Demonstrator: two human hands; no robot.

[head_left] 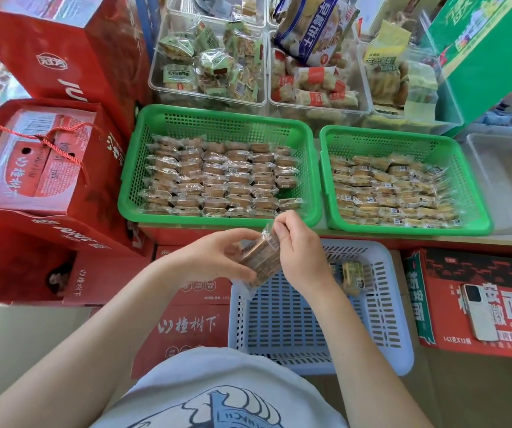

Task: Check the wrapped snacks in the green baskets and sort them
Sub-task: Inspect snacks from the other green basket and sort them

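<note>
Both hands met above the near-left corner of the white basket (372, 344), with one wrapped snack (259, 261) held between them. The left hand (217, 257) cradled the packet from below and to the left, fingers curled loosely around its lower end. The right hand (298, 251) pinched the crimped top edge of the wrapper between thumb and fingertips, the other fingers folded in. The packet stood tilted, its label side turned toward the camera, which suggested it was being checked rather than placed.

Beyond the white basket, the left green basket (143, 168) held tidy rows of similar packets, and the right green basket (477, 186) held a looser, more jumbled layer. A single yellowish packet (353, 274) lay inside the white basket, at its far side just right of the right wrist. A phone (480, 313) rested on a red carton (470, 273) to the right of the white basket.

The likely risk lay in the grip on the thin, slick wrapper: a pinch on the crimp alone could slip or tear the seal if pulled. A dropped packet would probably fall into the white basket, where it could be mistaken for a sorted one. Reaching back over the green baskets could also disturb the neat rows.
</note>
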